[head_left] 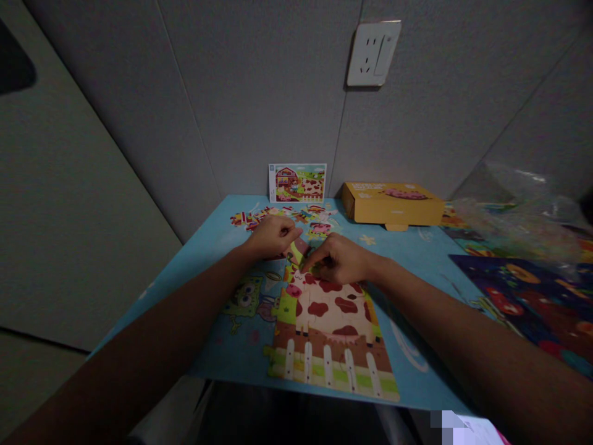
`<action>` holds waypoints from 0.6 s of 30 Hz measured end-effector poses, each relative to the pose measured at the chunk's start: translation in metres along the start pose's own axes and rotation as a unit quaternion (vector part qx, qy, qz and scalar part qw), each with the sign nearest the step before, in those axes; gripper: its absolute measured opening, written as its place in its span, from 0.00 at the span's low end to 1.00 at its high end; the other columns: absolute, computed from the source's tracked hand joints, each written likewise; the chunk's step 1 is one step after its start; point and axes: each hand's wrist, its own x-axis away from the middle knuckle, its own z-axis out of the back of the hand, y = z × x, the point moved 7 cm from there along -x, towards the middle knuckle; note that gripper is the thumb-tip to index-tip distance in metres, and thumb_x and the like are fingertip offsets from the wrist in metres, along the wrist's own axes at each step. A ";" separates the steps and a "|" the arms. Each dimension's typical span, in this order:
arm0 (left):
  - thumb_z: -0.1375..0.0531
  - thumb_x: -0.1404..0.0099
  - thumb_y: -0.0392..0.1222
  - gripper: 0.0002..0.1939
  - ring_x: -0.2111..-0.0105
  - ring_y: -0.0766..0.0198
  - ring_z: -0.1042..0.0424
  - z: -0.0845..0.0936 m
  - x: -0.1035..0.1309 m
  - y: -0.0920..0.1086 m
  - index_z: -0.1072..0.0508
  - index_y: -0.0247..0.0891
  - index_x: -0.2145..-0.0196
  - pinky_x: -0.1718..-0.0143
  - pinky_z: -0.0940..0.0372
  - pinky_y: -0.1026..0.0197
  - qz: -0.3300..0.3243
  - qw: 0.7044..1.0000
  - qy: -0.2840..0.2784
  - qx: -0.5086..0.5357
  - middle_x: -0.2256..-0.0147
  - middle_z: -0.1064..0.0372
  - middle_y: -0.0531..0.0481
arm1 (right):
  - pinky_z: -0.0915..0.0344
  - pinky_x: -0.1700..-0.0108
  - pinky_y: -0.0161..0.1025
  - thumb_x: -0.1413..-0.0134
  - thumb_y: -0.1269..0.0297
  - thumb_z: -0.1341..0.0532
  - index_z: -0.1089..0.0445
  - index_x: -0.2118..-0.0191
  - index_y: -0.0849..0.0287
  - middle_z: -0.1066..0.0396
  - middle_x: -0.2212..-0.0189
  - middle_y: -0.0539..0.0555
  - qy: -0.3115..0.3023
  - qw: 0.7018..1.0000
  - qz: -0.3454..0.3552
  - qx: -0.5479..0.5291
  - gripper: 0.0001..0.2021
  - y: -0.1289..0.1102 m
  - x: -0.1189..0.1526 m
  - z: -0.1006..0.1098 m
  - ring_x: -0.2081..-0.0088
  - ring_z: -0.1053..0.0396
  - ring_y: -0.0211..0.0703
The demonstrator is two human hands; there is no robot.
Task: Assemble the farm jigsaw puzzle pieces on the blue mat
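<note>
A partly joined puzzle [333, 309] with a spotted cow and a white fence lies on the blue table [185, 272]. At its upper left edge, my left hand [274, 237] is closed beside a brown and green puzzle piece [299, 248]; whether its fingers grip that piece is hidden. My right hand [340, 258] rests over the top of the puzzle, index finger pointing down near the cow's head, the other fingers curled in. Behind my hands lie several loose pieces [319, 230].
A picture card [300, 183] leans on the wall at the back. To its right sits a yellow box [393, 207]. Clear plastic wrapping [523, 216] and a dark blue printed sheet [519, 296] are at the right.
</note>
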 end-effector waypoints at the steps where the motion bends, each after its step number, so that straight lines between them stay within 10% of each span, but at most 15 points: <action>1: 0.46 0.38 0.45 0.20 0.80 0.69 0.48 0.000 0.000 0.000 0.44 0.38 0.85 0.74 0.52 0.62 0.002 1.000 -0.002 0.002 0.84 0.50 0.57 | 0.47 0.73 0.32 0.62 0.74 0.41 0.18 0.62 0.56 0.33 0.84 0.46 -0.001 1.000 0.001 0.004 0.19 0.000 0.000 0.000 0.81 0.44 0.32; 18: 0.46 0.37 0.46 0.20 0.80 0.69 0.49 0.000 0.001 0.001 0.44 0.38 0.85 0.75 0.54 0.62 -0.002 1.000 -0.003 0.007 0.84 0.52 0.57 | 0.46 0.73 0.33 0.62 0.73 0.41 0.18 0.62 0.56 0.30 0.82 0.48 -0.006 1.000 -0.012 0.023 0.19 -0.002 0.001 0.003 0.81 0.43 0.33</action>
